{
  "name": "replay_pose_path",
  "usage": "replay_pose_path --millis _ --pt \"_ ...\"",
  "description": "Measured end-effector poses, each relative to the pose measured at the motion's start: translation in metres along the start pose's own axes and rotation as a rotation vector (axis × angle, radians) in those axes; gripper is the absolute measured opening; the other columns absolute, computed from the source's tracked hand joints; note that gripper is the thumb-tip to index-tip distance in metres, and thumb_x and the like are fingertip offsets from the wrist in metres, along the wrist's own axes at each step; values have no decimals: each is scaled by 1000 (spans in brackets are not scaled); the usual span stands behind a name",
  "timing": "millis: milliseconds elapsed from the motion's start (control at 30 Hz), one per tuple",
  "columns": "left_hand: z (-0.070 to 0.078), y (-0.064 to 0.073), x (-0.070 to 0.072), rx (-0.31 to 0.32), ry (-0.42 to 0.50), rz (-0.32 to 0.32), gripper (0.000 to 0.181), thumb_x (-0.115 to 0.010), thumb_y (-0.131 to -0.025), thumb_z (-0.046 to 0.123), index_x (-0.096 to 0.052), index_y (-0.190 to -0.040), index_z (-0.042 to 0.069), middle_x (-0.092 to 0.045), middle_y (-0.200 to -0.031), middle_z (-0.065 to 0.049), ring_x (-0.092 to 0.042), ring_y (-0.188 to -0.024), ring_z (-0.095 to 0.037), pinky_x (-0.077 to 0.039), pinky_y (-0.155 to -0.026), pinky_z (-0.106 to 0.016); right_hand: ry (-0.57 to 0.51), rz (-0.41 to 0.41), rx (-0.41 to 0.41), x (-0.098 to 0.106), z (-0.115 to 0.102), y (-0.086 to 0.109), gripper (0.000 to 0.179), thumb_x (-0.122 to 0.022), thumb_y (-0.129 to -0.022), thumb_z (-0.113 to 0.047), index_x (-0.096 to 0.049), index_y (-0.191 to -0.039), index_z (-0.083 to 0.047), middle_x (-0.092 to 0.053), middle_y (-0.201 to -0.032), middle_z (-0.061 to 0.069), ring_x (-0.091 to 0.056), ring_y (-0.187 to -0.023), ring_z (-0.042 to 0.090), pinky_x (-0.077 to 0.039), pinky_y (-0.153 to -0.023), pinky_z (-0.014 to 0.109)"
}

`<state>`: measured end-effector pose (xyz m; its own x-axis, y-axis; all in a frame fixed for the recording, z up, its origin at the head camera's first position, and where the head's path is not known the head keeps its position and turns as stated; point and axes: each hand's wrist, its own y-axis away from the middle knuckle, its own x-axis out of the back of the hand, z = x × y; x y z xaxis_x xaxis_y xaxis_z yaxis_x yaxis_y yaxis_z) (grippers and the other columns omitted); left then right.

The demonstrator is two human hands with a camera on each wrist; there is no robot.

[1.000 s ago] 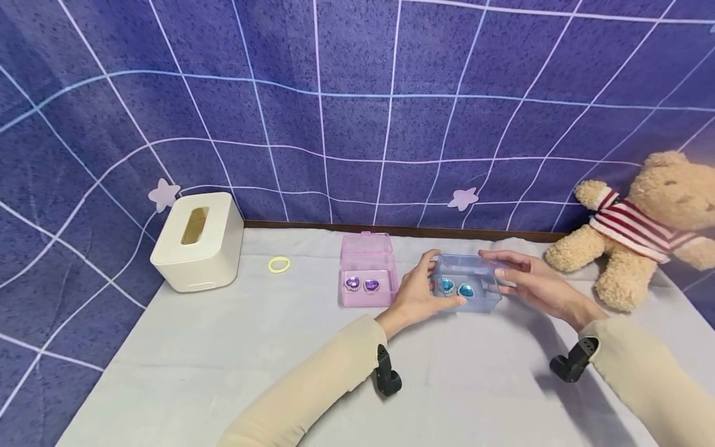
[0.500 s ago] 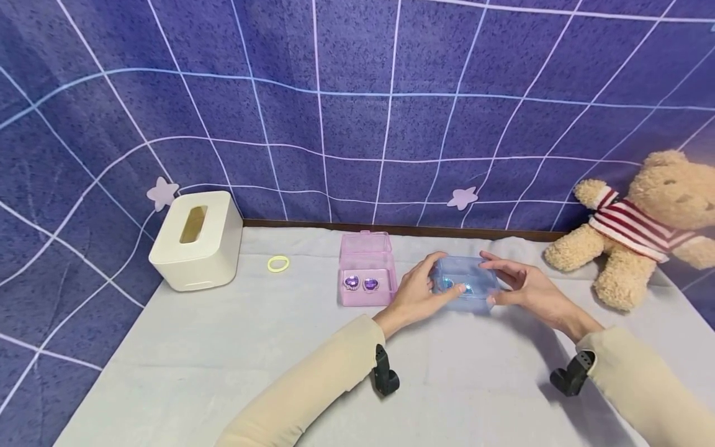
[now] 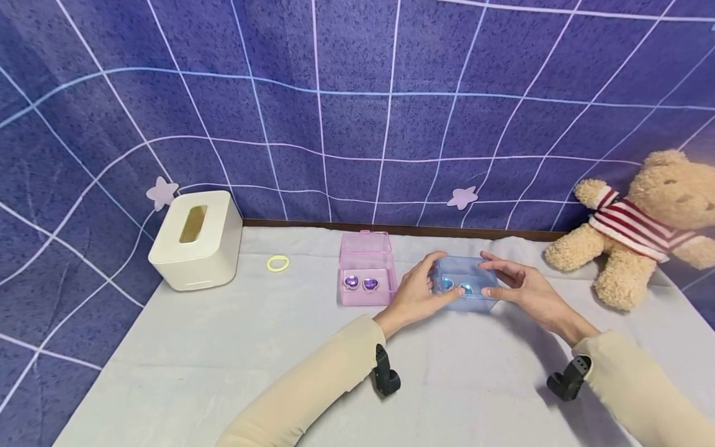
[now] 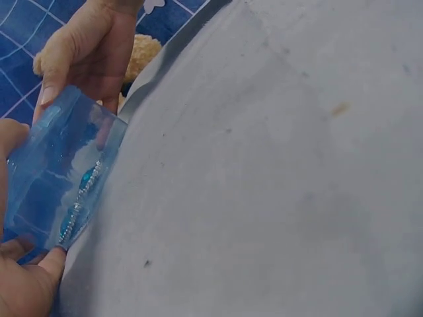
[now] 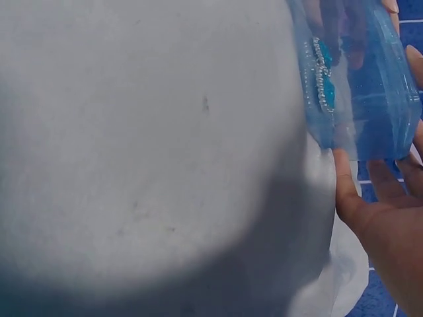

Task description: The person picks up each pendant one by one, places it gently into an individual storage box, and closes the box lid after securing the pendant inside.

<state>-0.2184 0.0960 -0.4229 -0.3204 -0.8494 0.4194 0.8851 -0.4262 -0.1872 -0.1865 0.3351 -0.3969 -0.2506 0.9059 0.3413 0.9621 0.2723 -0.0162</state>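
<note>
A see-through blue plastic box point(image 3: 468, 269) is held between both hands at the right of the pink box, its lid down. Through its walls show two blue gem pieces point(image 5: 324, 76) edged with silver beads. My left hand point(image 3: 416, 292) grips the left end, thumb along the front and fingers behind. My right hand point(image 3: 530, 292) holds the right end, thumb at the front corner and fingers at the back edge. In the left wrist view the right hand point(image 4: 99, 53) is at the box's far end.
An open pink box point(image 3: 365, 300) with two purple gem pieces point(image 3: 370, 284) stands left of the blue box. Farther left lie a yellow ring point(image 3: 278, 264) and a cream tissue box point(image 3: 192, 248). A teddy bear point(image 3: 637, 230) sits at the right, against the blue grid curtain point(image 3: 357, 124).
The blue box's lid has come down over the gem pieces. My right thumb has moved down to the front edge, then slightly left; my left hand has stayed at its end.
</note>
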Motion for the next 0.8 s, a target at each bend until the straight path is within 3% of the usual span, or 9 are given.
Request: replay_pose_path --millis 267,433,500,667,800 --pt "1 1 -2 12 -17 1 74 -76 -82 34 -39 -145 20 -54 -137 -8 -56 -119 -17 -51 -98 -29 19 8 39 -1 -2 1 52 -70 -87 -7 -49 -131 10 -25 -158 18 -40 -136 6 -35 -104 5" --pt "15 8 -1 -18 -127 65 75 -74 -84 37 -37 -147 22 -39 -151 -6 -47 -133 -23 -42 -110 -38 84 28 26 -1 -8 -1 52 -73 -85 -10 -52 -129 7 -31 -156 18 -42 -137 24 -39 -102 7" --pt "24 12 4 -55 -165 93 74 -74 -83 37 -37 -146 23 -32 -155 -5 -42 -137 -26 -39 -113 -42 108 62 30 -2 -12 -1 49 -72 -86 -12 -54 -127 5 -38 -154 9 -45 -135 21 -40 -100 7" --pt "42 29 39 -149 -155 124 70 -78 -80 34 -45 -140 25 -29 -157 -4 -38 -139 -29 -37 -111 -54 -94 296 156 -9 -28 -6 32 -67 -89 -4 -61 -120 3 -65 -126 -12 -60 -109 -3 -47 -91 7" --pt "39 42 80 -189 -146 219 70 -82 -74 27 -50 -136 21 -35 -153 -6 -37 -139 -28 -35 -112 -57 -280 442 274 -21 -51 -19 22 -64 -90 1 -65 -111 3 -73 -101 -9 -67 -92 0 -54 -81 11"
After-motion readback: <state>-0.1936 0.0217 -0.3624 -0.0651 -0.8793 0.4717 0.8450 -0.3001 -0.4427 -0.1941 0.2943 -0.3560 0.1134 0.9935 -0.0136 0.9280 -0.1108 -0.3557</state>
